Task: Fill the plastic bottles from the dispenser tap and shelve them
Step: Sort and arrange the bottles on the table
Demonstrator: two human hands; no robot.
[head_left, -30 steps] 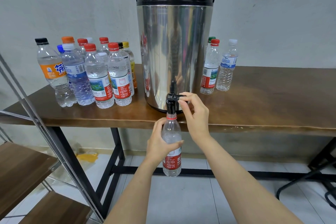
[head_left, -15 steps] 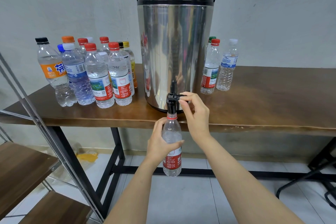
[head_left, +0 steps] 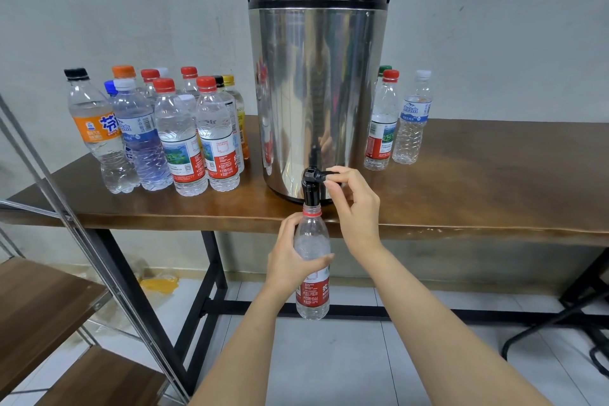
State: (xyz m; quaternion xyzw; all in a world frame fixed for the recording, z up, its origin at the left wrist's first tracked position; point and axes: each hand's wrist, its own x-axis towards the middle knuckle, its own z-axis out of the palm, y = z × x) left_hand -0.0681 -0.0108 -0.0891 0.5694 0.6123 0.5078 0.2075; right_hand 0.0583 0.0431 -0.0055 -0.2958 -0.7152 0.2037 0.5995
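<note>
Left hand (head_left: 289,261) wrapped round bottle (head_left: 313,297) beneath tap (head_left: 311,190), right hand (head_left: 356,208) pinched on lever (head_left: 324,174).

The dispenser (head_left: 316,92) stands on the counter (head_left: 478,181) near its front edge, with the wall behind it. A crowded bottle cluster (head_left: 184,142) stands on the counter to the dispenser's left, and a few further bottles (head_left: 382,128) stand just to its right, towards the back. The tap (head_left: 311,181) juts from the dispenser's base over the counter's front edge, with the right hand (head_left: 354,201) pinching its lever from the right. Directly below the tap is the open bottle (head_left: 312,260), mouth at the spout, gripped from the left by the left hand (head_left: 290,260), while a shelf rack (head_left: 39,300) stands far left of the dispenser, lower than the counter.
</note>
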